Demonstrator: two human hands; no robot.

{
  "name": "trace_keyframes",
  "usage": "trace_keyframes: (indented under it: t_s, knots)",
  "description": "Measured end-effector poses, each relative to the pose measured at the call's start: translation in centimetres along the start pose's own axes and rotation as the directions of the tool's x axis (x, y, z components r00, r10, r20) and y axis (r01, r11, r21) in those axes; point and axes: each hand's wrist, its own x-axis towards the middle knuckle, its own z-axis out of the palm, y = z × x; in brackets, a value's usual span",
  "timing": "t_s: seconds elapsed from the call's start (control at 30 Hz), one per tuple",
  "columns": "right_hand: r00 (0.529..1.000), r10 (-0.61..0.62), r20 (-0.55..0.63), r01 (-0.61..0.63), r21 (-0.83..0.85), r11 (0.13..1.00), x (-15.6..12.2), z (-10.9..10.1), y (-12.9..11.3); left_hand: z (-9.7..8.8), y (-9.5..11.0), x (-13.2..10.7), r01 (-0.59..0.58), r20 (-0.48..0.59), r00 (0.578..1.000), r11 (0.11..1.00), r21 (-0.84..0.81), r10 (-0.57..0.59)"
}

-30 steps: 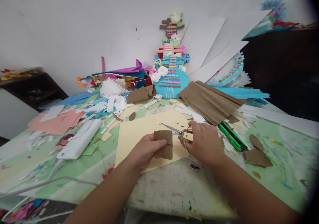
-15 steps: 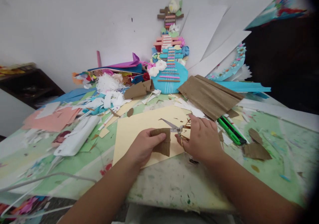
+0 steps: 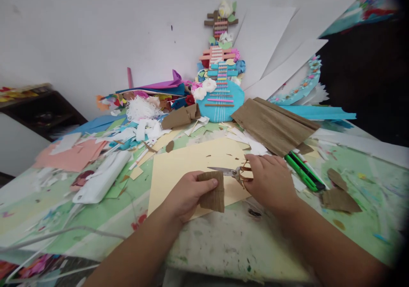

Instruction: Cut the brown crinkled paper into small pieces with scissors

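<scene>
My left hand (image 3: 191,192) pinches a small piece of brown crepe paper (image 3: 213,196), thumb on top. In my right hand (image 3: 271,182) is a pair of scissors (image 3: 235,173) with gold-coloured handles, the fingers in the loops. Its blades point left and lie at the upper edge of the brown piece, nearly together. Below both hands lies a cream sheet of paper (image 3: 179,159), with a few small brown scraps on it near the blades.
A green box cutter (image 3: 304,171) and brown offcuts (image 3: 340,199) lie to the right. Behind them is a large brown crepe sheet (image 3: 275,125). A white glue gun or power strip-like object (image 3: 102,177) lies left. A blue paper instrument (image 3: 220,101) leans on the wall.
The scissor blades have come from wide apart to nearly together. Both hands and the brown piece appear slightly lower and farther right, partly because the view shifted.
</scene>
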Motion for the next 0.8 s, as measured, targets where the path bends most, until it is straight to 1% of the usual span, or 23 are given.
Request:
trace_keyframes:
  t_s: [0.17, 0.33, 0.47, 0.57, 0.73, 0.8]
  knots:
    - [0.999, -0.016, 0.039, 0.018, -0.053, 0.998, 0.09, -0.34, -0.25, -0.15, 0.27, -0.20, 0.031, 0.037, 0.999, 0.999, -0.011, -0.030]
    - [0.997, 0.000, 0.075, 0.008, -0.099, 0.995, 0.13, -0.52, -0.55, -0.09, 0.29, -0.42, 0.056, 0.052, 0.997, 0.998, -0.016, -0.055]
    - [0.998, 0.009, 0.054, -0.004, -0.097, 0.995, 0.09, -0.41, -0.45, -0.08, 0.27, -0.50, 0.069, 0.066, 0.995, 0.998, -0.010, -0.068]
    - [0.999, 0.013, 0.037, -0.011, -0.054, 0.999, 0.00, -0.42, -0.54, -0.18, 0.30, -0.52, 0.055, 0.072, 0.996, 0.998, -0.010, -0.054]
    - [0.999, 0.021, -0.038, -0.020, 0.038, 0.999, -0.22, -0.45, -0.74, -0.37, 0.39, -0.58, 0.051, 0.093, 0.995, 0.998, -0.034, -0.048]
    - [0.999, 0.023, -0.037, -0.022, 0.043, 0.999, -0.26, -0.43, -0.60, -0.46, 0.50, -0.62, 0.045, 0.097, 0.994, 0.998, -0.046, -0.040]
